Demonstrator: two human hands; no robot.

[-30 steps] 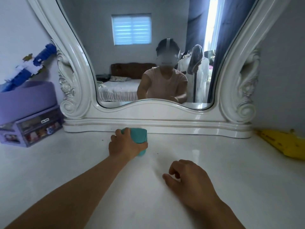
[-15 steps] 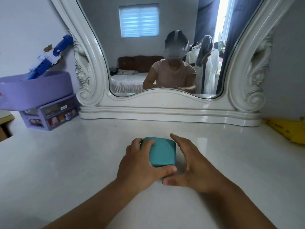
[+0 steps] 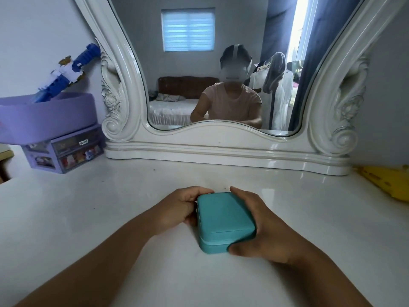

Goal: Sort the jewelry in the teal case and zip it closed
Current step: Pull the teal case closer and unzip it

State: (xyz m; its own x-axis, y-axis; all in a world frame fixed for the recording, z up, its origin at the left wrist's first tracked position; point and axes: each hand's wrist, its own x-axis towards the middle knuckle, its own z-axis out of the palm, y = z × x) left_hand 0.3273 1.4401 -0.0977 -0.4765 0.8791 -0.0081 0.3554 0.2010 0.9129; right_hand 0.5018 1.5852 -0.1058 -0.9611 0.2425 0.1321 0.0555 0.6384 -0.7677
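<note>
A small square teal case (image 3: 223,218) lies flat on the white dresser top (image 3: 110,196), lid down, its seam visible along the near edge. My left hand (image 3: 179,208) grips its left side, fingers curled at the far left corner. Wrapped around its right side is my right hand (image 3: 263,227), with the thumb pressed on the near right corner. No jewelry shows; the inside of the case is hidden.
A large white carved mirror (image 3: 221,147) stands at the back of the dresser. A purple drawer box (image 3: 66,156) with a purple tub and a blue toy on top sits at the back left. A yellow object (image 3: 385,182) lies at the right edge.
My left hand pulled the teal case from near the mirror base toward me. My right hand came up off the dresser and closed on the case's right side.
</note>
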